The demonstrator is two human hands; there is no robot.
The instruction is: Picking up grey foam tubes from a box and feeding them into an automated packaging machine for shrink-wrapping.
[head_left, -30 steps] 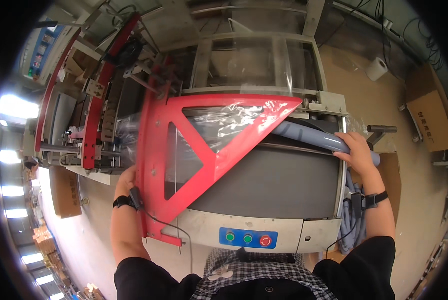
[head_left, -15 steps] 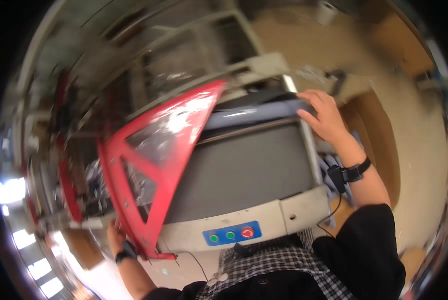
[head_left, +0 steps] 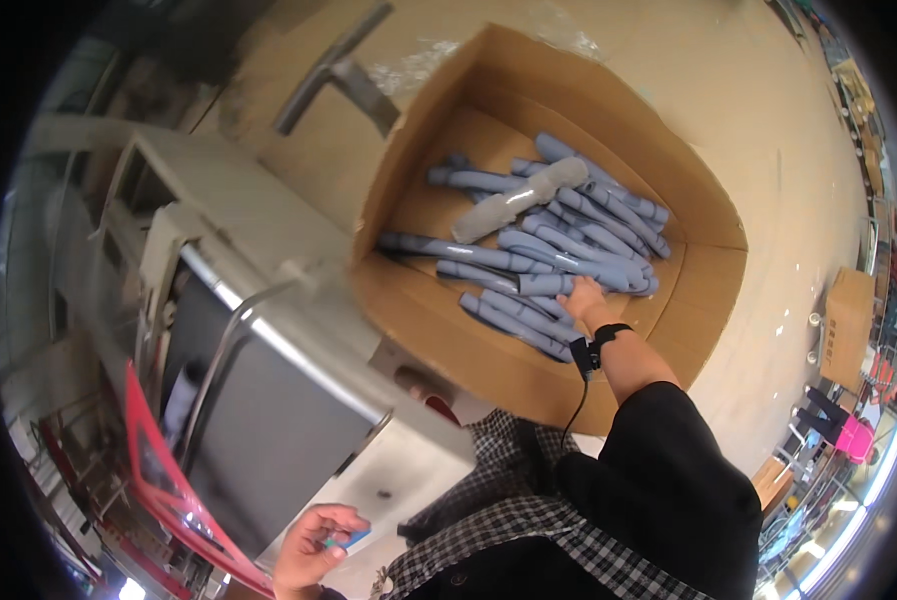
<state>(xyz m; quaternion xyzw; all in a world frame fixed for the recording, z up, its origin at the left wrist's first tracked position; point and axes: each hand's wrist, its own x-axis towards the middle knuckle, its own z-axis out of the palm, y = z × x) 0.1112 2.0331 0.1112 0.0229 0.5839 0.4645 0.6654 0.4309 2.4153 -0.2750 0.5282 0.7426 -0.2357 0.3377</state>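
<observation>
Right hand moved into box, on blue rolls.

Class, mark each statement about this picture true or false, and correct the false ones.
1. The right hand reaches into the cardboard box. True.
2. The box holds red balls. False: it holds blue-grey rolls.
3. The left hand is inside the box too. False: it is low by the machine, away from the box.
4. The right wrist wears a black band. True.
5. The box is closed. False: it is open on top.
</observation>
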